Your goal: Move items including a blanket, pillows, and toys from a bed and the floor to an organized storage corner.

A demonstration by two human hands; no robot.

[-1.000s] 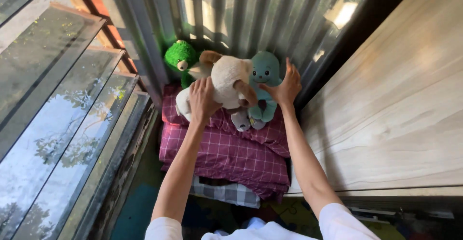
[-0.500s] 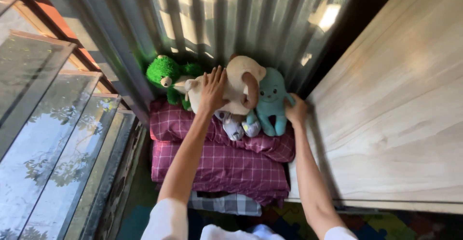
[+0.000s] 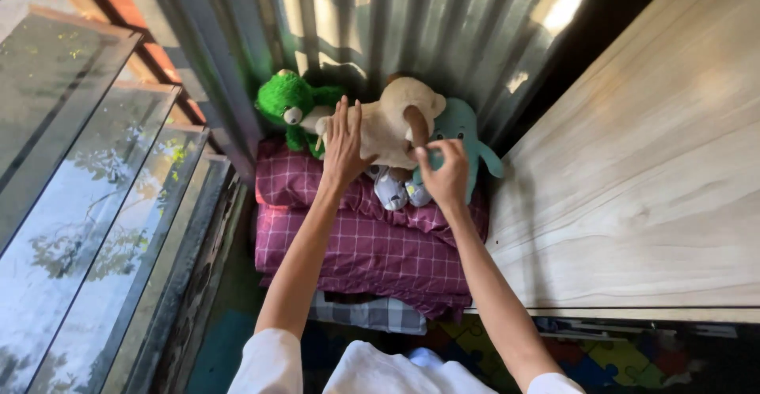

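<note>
Cream plush teddy bear [image 3: 392, 129] sits atop the stacked maroon checked pillows [image 3: 356, 243], wedged between green plush toy [image 3: 289, 109] and teal plush toy [image 3: 467, 137]. Left hand [image 3: 344, 144] lies flat, fingers spread, on the bear's flank. Right hand [image 3: 445, 174] has shifted inward from the teal toy's far side; its fingers now pinch closed near the bear's feet, on what I cannot tell.

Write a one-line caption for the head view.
Left hand flat on a cream teddy bear, right hand beside a teal plush, atop maroon checked pillows.
</note>
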